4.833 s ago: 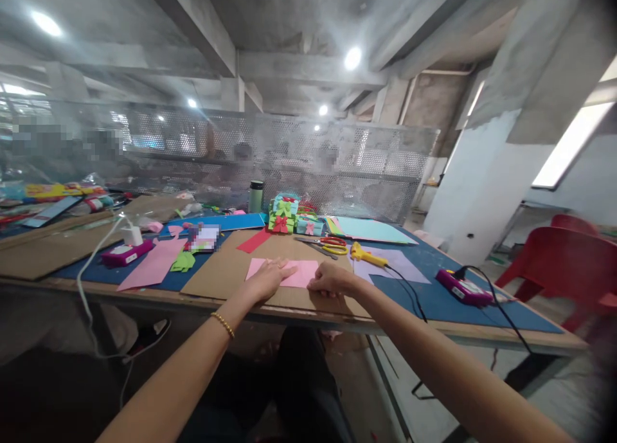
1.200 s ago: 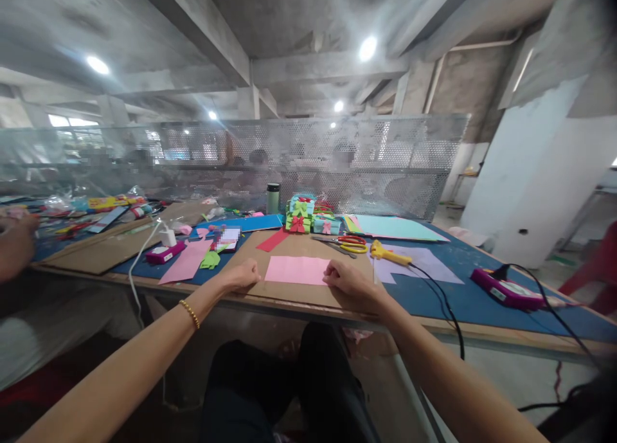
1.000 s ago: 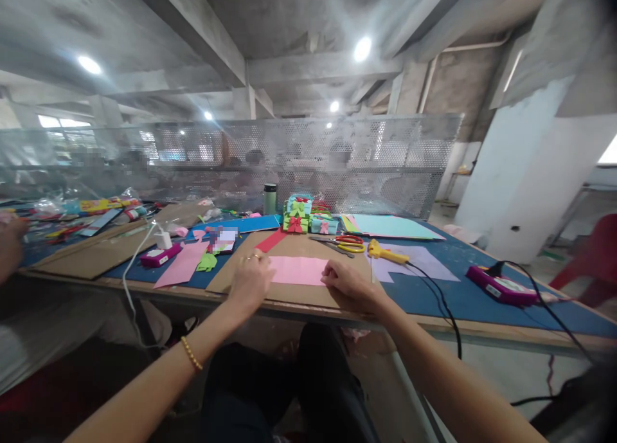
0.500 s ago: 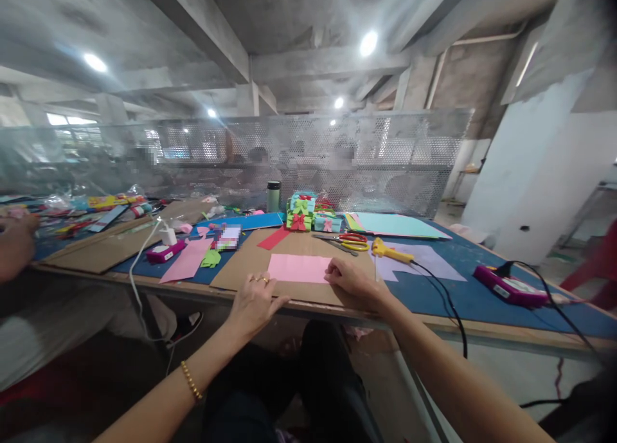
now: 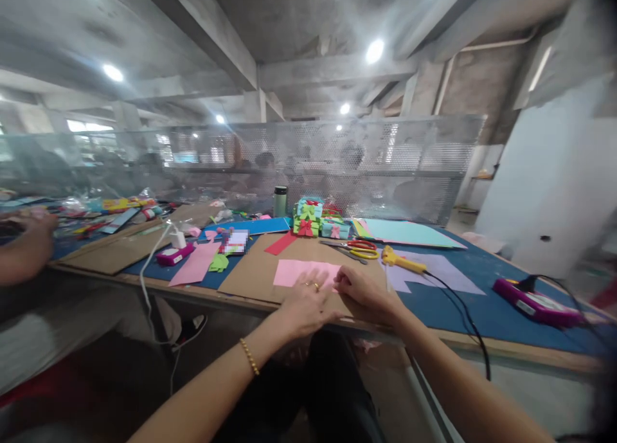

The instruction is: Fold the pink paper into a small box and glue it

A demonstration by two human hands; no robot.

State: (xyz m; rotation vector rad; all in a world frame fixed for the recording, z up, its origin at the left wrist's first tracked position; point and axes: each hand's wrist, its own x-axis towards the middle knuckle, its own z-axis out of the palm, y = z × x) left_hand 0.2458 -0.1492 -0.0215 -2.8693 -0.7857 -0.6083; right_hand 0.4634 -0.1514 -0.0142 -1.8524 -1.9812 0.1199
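A pink sheet of paper [image 5: 288, 272] lies on a brown cardboard sheet [image 5: 250, 271] at the front of the table. My left hand [image 5: 308, 301], with a ring on one finger, rests flat over the paper's middle, fingers stretched out. At the paper's right end, my right hand [image 5: 359, 287] has its fingers curled in a pinch on the edge; its fingertips are partly hidden. Behind my hands are scissors [image 5: 364, 253] with red and yellow handles and a red paper strip [image 5: 280, 242]. A yellow glue gun [image 5: 402, 260] sits right of them on purple paper [image 5: 453, 280].
Small green and blue boxes with bows [image 5: 307, 227] stand behind the cardboard, near a bottle [image 5: 280, 202]. Purple devices [image 5: 535, 303] lie at right and left. A black cable [image 5: 465, 314] hangs over the front edge. Another person's hand [image 5: 33, 227] is at far left.
My left hand has slid rightward from the paper's left end onto its middle. My right hand stays at the right end. The view has shifted slightly.
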